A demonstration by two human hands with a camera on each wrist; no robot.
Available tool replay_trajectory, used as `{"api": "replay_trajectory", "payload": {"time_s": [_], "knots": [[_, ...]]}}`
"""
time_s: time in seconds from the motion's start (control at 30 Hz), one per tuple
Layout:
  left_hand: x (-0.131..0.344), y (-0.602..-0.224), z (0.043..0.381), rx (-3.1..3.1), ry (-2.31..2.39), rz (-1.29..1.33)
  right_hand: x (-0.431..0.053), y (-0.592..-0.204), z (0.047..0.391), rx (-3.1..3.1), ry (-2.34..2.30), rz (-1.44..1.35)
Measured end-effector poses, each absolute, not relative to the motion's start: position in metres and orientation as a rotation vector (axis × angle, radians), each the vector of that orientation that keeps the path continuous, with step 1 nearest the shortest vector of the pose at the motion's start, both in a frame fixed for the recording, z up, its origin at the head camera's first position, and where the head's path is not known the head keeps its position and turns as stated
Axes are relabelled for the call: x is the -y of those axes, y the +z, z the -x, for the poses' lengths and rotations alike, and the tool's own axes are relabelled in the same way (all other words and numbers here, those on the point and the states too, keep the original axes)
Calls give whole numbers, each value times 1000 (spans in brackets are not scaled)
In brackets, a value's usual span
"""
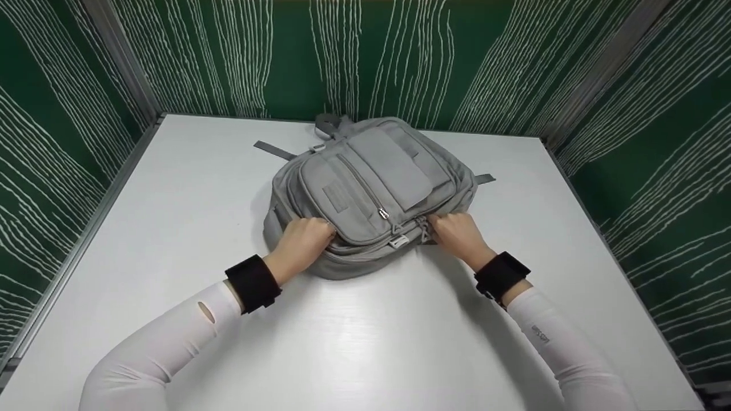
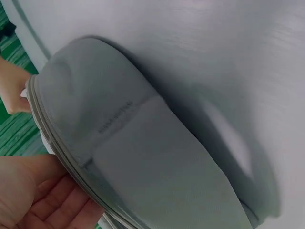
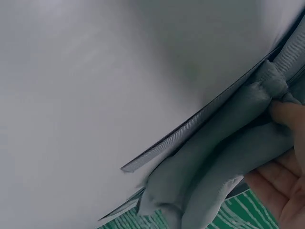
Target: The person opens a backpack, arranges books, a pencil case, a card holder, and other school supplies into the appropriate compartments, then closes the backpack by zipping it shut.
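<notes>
A grey backpack (image 1: 371,182) lies front side up on the white table, its top handle (image 1: 326,124) toward the back. My left hand (image 1: 302,242) grips the near left edge of the bag; in the left wrist view its fingers (image 2: 66,202) curl at the zipped seam (image 2: 62,150) beside the side panel (image 2: 143,157). On the near right edge, my right hand (image 1: 460,237) holds the fabric beside the zipper pulls (image 1: 424,228). The right wrist view has its thumb (image 3: 286,113) pressing into a grey fold (image 3: 238,148). Some fingertips are hidden by the cloth.
Webbing straps stick out from the bag, one at left (image 1: 274,150) and one at right (image 1: 485,178). The white table (image 1: 365,342) extends around the bag. Green panels (image 1: 291,57) with white streaks stand along its back and sides.
</notes>
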State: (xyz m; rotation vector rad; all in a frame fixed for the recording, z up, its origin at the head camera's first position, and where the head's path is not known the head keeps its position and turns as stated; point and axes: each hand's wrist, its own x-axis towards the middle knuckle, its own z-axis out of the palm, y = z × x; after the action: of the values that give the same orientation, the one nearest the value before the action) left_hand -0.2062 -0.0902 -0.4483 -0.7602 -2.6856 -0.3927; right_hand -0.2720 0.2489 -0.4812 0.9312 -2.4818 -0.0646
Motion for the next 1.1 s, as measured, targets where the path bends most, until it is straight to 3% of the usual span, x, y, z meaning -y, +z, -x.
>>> {"api": "replay_trajectory", "payload": {"time_s": [0.73,1.1], "knots": [[95,-446,193,2634,-228,801,-182,-483,234,2612,-19,-628],[94,-444,197,2676,-285,803,-187,-485,225,2470,-97,-831]]}}
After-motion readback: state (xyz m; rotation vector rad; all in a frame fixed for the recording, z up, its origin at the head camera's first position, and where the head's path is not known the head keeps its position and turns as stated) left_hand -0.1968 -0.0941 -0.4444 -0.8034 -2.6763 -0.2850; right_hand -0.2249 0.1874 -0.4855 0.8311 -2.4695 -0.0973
